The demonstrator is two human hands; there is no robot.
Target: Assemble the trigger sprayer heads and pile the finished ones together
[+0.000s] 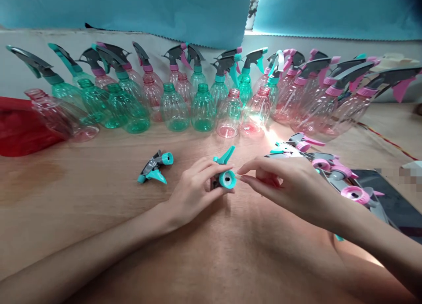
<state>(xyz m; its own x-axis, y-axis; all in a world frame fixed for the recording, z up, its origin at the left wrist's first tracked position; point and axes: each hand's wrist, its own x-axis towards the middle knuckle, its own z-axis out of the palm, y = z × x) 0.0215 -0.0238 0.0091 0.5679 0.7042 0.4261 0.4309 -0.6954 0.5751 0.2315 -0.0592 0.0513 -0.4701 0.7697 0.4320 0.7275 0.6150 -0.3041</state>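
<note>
My left hand is closed around a grey and teal spray trigger head, its round collar turned toward me and its teal lever pointing up. My right hand reaches in from the right with thumb and forefinger pinched together right at the collar's edge; whatever they hold is too small to make out. Another teal and grey trigger head lies alone on the wooden table, left of my left hand.
Several green bottles and pink bottles stand in a row along the back, some capped with triggers. A heap of pink and grey trigger heads lies right of my right hand. A red container sits at the far left.
</note>
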